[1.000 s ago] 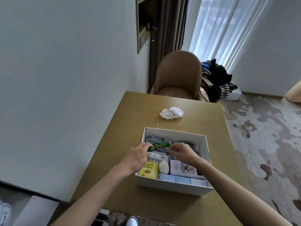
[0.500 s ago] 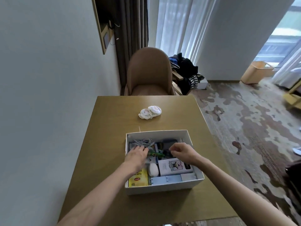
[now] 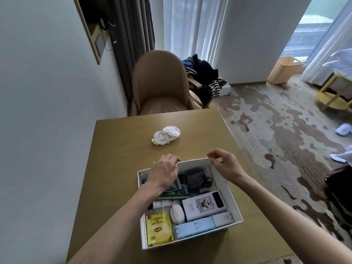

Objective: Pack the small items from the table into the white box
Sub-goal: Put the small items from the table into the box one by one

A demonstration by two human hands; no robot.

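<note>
Both hands had come off the green packet point(image 3: 177, 195), left inside white box point(image 3: 233, 197), to its far rim: R hand point(image 3: 224, 164) loosely curled, empty; L hand point(image 3: 163, 172) grip unclear; rolled socks point(image 3: 166, 135) still unpacked on table point(image 3: 118, 149).

A tan chair point(image 3: 162, 82) faces sheer curtains point(image 3: 190, 25) (daylit) beside patterned carpet point(image 3: 276, 130).

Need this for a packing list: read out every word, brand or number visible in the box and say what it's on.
"Lipton": logo on the yellow tea packet, near left corner of the white box, upside down in this view.
"YELLOW LABEL TEA": same packet, beside the logo.
White power bank: print next to its cartoon is too blurred to read.
White tube: small print, unreadable.
</note>
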